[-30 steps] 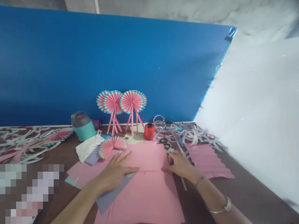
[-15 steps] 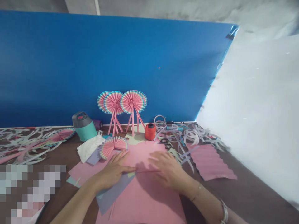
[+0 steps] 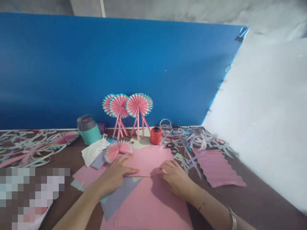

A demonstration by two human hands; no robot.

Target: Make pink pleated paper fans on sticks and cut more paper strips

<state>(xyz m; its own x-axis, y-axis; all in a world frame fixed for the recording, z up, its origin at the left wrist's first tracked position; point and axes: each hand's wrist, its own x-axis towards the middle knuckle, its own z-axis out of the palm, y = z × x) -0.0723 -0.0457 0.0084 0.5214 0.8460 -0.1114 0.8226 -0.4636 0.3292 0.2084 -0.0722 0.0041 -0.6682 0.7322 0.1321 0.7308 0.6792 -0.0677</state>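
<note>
A folded pink paper sheet lies in front of me, its near edge running straight between my hands. My left hand rests on its left side, fingers stretched flat and thumb pointing along that edge. At the right end of the edge, my right hand has bent fingers and thumb together on the paper; their exact hold is partly hidden. Below are larger pink sheets and a purple-grey sheet. A half-opened pleated pink fan sits just beyond my left fingers.
Round pink fans on paper legs lean against the blue board. Nearby are a teal jug, a red spool and black scissors. Paper strips and a pleated pink sheet lie right; more strips lie left.
My right hand has drawn slightly right and toward me, its fingers curling from a flatter, blurred spread onto the fold's edge. My left hand stays flat. The view has shifted a little.
</note>
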